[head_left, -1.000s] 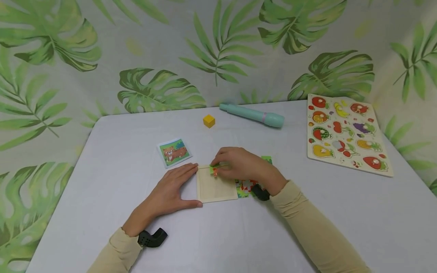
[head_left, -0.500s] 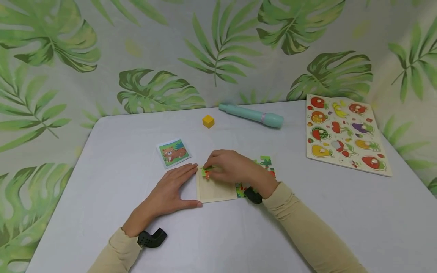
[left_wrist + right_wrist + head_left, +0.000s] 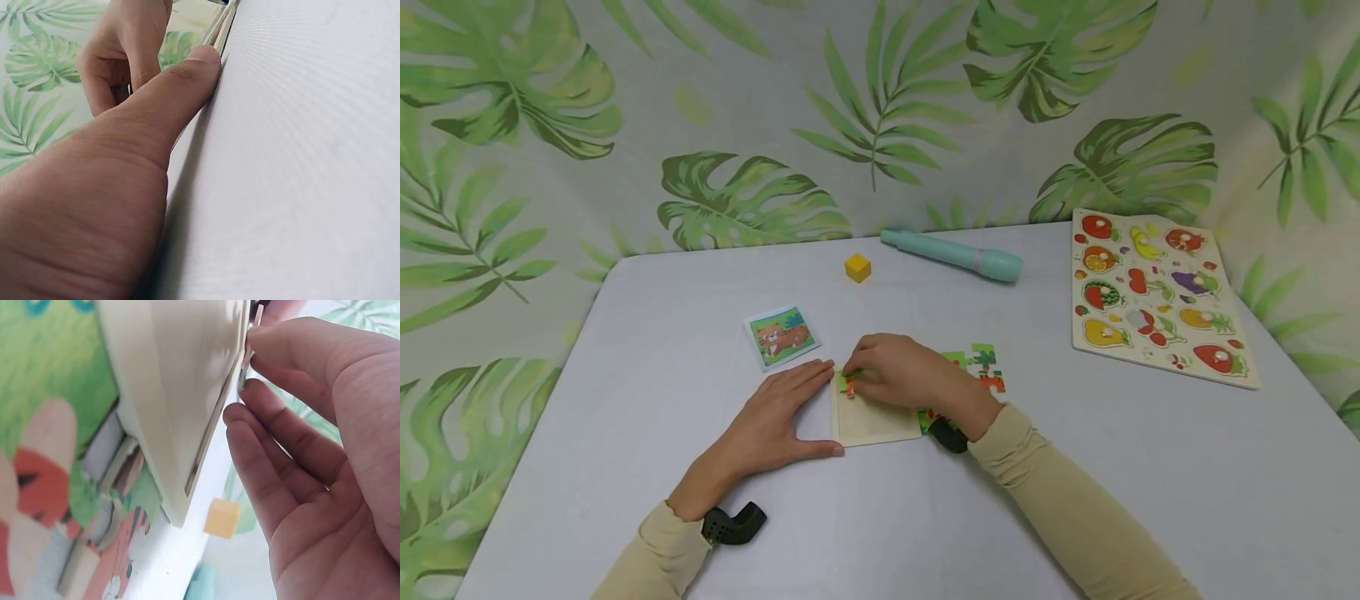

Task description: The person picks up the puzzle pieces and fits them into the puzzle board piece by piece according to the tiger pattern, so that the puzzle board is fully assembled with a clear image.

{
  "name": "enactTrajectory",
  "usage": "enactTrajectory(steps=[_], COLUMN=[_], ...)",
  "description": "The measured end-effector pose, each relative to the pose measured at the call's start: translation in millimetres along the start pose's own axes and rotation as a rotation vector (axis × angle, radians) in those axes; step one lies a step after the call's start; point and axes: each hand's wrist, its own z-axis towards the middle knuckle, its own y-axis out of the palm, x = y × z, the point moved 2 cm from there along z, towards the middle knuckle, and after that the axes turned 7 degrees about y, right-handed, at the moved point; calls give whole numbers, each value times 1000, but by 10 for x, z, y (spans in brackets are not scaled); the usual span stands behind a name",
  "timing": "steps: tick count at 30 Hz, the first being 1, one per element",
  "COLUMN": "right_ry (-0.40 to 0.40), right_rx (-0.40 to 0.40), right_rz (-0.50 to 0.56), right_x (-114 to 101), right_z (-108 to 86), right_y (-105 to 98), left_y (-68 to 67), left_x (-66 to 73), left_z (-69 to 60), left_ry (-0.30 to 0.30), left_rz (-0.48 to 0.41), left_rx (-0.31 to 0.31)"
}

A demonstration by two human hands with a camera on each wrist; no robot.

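Left hand (image 3: 781, 417), spread wide, touches the tray (image 3: 877, 423) from its left; right hand (image 3: 897, 371) pinches a puzzle piece (image 3: 849, 388) near the tray's far-left corner.

Puzzle pieces (image 3: 983, 354) partly hidden by the right hand (image 3: 895, 371), blurred in its wrist view

White table (image 3: 880, 525), set with wooden tray (image 3: 878, 425), puzzle pieces (image 3: 992, 381), picture card (image 3: 783, 337), yellow cube (image 3: 858, 267), teal club-shaped object (image 3: 951, 255), fruit board (image 3: 1161, 298).
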Motion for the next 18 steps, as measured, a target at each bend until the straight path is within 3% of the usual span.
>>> enactTrajectory(steps=[18], right_ry=[-6], right_rx=[11], right_rz=[-51], right_x=[-24], right_z=[24], right_y=[44], left_y=[-3], left_x=[4], left_z=[1], left_ry=[-3], left_rz=[1], left_rx=[-5])
